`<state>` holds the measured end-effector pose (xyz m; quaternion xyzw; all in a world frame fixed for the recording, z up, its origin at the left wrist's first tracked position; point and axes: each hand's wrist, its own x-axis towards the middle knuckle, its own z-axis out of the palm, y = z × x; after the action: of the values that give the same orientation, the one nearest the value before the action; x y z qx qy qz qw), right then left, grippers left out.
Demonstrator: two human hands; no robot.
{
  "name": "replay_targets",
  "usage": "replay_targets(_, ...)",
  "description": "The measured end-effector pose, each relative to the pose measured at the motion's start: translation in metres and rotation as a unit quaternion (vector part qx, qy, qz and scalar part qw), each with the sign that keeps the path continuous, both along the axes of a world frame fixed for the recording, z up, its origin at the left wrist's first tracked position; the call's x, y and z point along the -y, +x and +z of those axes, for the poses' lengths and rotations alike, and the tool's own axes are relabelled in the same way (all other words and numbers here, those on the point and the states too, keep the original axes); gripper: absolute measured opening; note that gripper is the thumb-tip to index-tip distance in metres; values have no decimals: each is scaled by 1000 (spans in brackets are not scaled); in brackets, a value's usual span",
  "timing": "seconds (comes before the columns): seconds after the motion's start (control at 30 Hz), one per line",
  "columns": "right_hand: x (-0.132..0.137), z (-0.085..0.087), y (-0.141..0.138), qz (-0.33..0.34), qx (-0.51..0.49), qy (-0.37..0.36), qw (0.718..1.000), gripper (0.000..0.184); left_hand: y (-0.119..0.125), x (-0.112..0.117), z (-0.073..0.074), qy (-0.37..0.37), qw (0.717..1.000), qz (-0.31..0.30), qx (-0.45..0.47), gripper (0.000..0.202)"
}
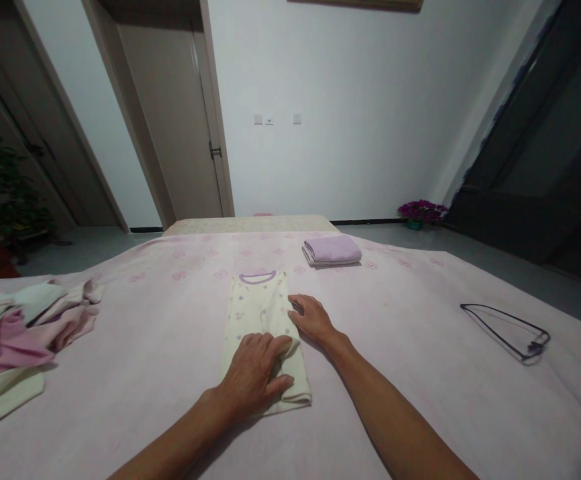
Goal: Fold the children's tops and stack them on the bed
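Observation:
A cream baby shirt [257, 300] with small printed spots and a lilac neckband lies folded into a long narrow shape on the bed in front of me. My left hand [257, 367] rests on its lower half, thumb and forefinger apart, with a raised wrinkle of cloth beside them. At the shirt's right edge, my right hand [315, 317] touches the cloth with its fingertips; a gap shows between thumb and forefinger. Behind the shirt, slightly right, sits a folded lilac garment [333, 249].
A heap of loose clothes [25, 333] in pink, white and cream lies at the left. Dark-framed eyeglasses [507, 327] rest at the right on the pink floral sheet [395, 360]. Beyond the bed are a door [170, 120], a white wall and purple flowers [423, 211].

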<state>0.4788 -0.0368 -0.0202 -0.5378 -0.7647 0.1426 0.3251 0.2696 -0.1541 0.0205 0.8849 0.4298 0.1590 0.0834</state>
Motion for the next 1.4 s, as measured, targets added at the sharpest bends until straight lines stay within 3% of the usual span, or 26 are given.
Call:
replay_targets(0.27,-10,-1,1,-19,14,-9,1000,40,5,0,1,19,999,11,-42,38)
replay_targets(0.53,-65,4,-3,-47,107,-41,992,49,9,-2,-6,36,998,53,-25,18)
replay_targets(0.73,-93,8,-12,-51,163,-51,984,50,8,-5,-11,39,998,53,-15,33)
replay_targets(1.1,-100,1,-10,-46,217,-38,974,48,6,-13,-17,57,997,51,-12,28)
replay_targets(1.4,-98,-5,-12,-54,226,-26,972,49,5,-16,-15,181,983,23,15,17)
